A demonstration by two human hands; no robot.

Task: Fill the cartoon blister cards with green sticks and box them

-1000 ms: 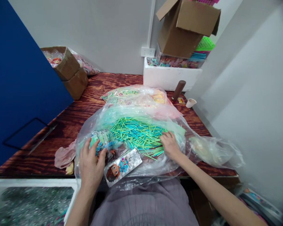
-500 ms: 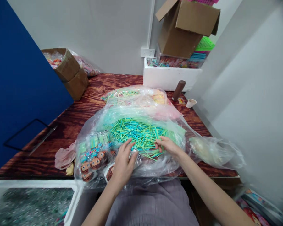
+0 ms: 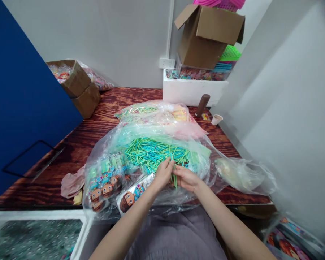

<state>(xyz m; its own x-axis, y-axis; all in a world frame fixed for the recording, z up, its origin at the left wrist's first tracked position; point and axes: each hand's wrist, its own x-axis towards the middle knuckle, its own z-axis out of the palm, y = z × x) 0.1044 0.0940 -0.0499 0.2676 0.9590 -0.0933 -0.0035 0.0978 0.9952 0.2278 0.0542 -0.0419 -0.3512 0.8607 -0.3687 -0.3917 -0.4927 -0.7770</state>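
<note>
In front of me is a heap of thin green and blue sticks [image 3: 151, 151] on a clear plastic bag [image 3: 100, 144]. My right hand [image 3: 188, 178] is closed around a small bundle of green and blue sticks [image 3: 175, 180], which stands nearly upright. From the other side my left hand [image 3: 162, 175] meets it, its fingers closed on the upper part of the same bundle. Below my left forearm lies a printed packet [image 3: 131, 198] with a cartoon face. Several filled packets [image 3: 105, 184] of the same print lie stacked to the left.
A pink cloth [image 3: 72, 185] lies left of the packets. A white foam box [image 3: 82, 231] is at the lower left. Farther back stand a brown bottle [image 3: 203, 104], a paper cup [image 3: 217, 119] and a cardboard box [image 3: 206, 39] on other containers. A blue panel [image 3: 29, 90] borders the left.
My left hand has moved right, off the printed packet, and closed on the bundle. My right hand has brought the sticks left and slightly toward me. The packet now shows more fully.
</note>
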